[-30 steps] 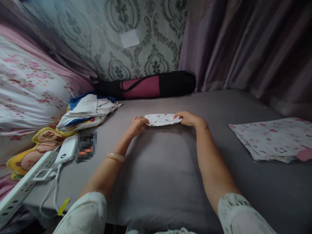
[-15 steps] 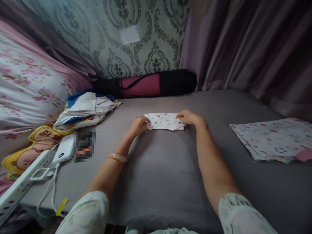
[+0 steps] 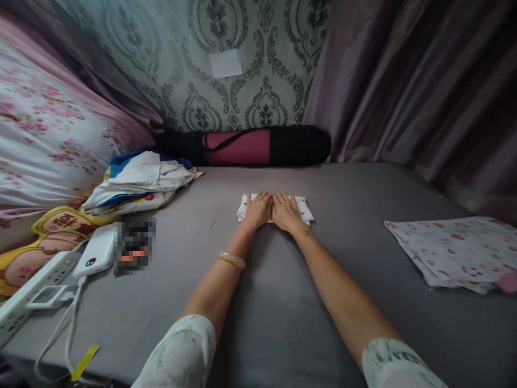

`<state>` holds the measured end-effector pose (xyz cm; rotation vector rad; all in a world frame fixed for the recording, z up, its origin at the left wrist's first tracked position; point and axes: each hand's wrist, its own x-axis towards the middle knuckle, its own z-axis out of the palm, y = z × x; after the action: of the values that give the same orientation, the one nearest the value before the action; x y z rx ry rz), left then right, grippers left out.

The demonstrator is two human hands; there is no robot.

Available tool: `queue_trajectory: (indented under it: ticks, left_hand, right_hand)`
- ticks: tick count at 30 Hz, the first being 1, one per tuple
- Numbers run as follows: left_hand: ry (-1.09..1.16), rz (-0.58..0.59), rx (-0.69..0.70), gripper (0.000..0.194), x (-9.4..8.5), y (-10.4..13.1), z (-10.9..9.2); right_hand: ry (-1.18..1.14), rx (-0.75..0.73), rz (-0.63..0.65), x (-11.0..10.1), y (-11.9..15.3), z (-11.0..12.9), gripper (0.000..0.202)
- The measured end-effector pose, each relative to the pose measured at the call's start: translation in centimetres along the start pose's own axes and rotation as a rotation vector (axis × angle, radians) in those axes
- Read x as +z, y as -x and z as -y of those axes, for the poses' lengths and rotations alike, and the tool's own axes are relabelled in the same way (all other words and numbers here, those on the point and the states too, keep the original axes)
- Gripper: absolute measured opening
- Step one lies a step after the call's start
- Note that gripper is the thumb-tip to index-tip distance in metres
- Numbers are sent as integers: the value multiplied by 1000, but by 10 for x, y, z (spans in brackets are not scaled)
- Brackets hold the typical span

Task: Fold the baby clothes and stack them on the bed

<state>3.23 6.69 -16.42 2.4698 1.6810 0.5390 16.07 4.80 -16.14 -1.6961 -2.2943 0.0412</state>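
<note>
White, dark-flecked folded cloth lay on the grey sheet beneath the left hand and right hand, both flat and open, apparently smoothing it, the next move needing light, even pressure.

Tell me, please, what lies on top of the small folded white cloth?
The left hand and right hand lie side by side on the folded cloth. They cover its middle, so the print there cannot be seen.
</note>
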Motion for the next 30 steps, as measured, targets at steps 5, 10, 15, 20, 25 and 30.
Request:
queue_trajectory:
  ticks: [5,10,15,20,25,30]
  left_hand:
    - [-60,30,8,47,9,3,3]
    - [-76,46,-29,49,9,3,3]
    - [-86,67,-78,52,10,2,3]
    - [-86,53,-147,55,15,1,3]
    - [-120,-32,-201,61,20,3,5]
    - [-118,-42,-274,72,18,6,4]
  right_hand:
    - [12,20,22,6,0,-4,55]
    - [4,44,52,9,0,-5,56]
    - [18,66,52,6,1,-4,55]
    - [20,128,57,5,1,0,55]
    - [18,208,19,9,1,2,57]
    - [44,292,-17,12,2,2,63]
